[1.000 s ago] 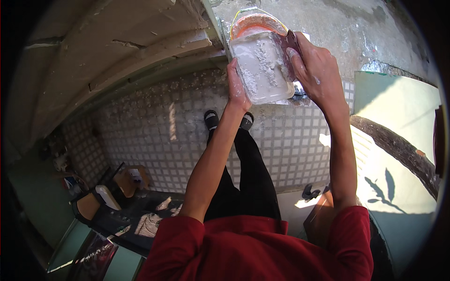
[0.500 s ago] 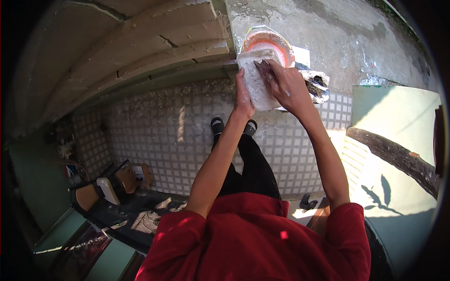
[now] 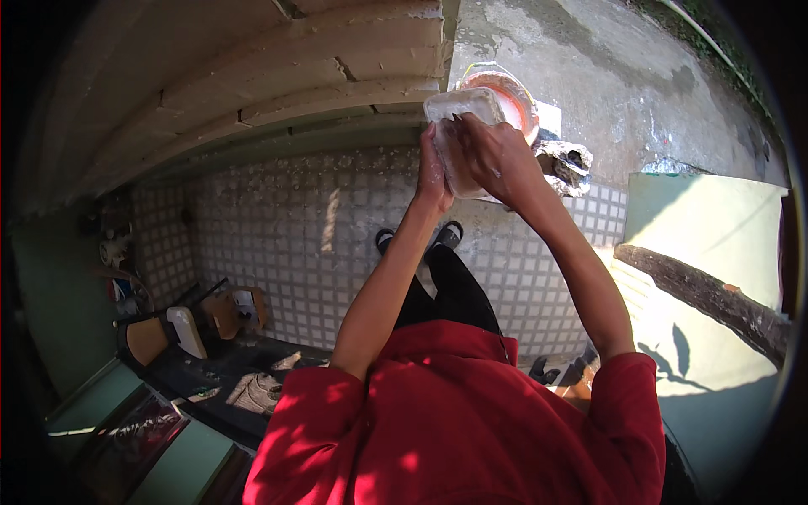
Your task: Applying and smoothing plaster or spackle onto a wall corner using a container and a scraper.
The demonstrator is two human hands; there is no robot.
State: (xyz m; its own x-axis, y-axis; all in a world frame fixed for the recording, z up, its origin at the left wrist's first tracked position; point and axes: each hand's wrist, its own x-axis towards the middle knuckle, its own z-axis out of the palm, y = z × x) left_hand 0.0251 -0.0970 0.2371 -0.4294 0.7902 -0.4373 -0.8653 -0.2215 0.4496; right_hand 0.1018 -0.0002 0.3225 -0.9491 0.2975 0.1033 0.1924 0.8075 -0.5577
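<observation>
My left hand [image 3: 433, 174] is wrapped round the left side of a shallow rectangular whitish tray [image 3: 471, 102], holding it tilted. White paste smears the tray. My right hand [image 3: 495, 162] is bent over the tray with its fingers closed on a small dark flat scraper [image 3: 458, 118]. Mostly hidden by the fingers, the scraper shows only its edge. White flecks dot both hands. Just beyond the tray stands an orange bucket [image 3: 532, 108] with a wire handle and white-crusted rim; pale material shows inside.
A crumpled white-and-dark bag [image 3: 576, 160] lies right of the bucket. Layered pale slabs [image 3: 337, 42] rise at the upper left. A rough log [image 3: 699, 286] crosses pale panels at right. A black bench-like surface [image 3: 210, 387] is at lower left. Tiled floor [image 3: 337, 278] lies below.
My right hand has shifted left and slightly down across the tray, covering more of it and the scraper. The view has turned slightly, moving the bucket right and down in the picture.
</observation>
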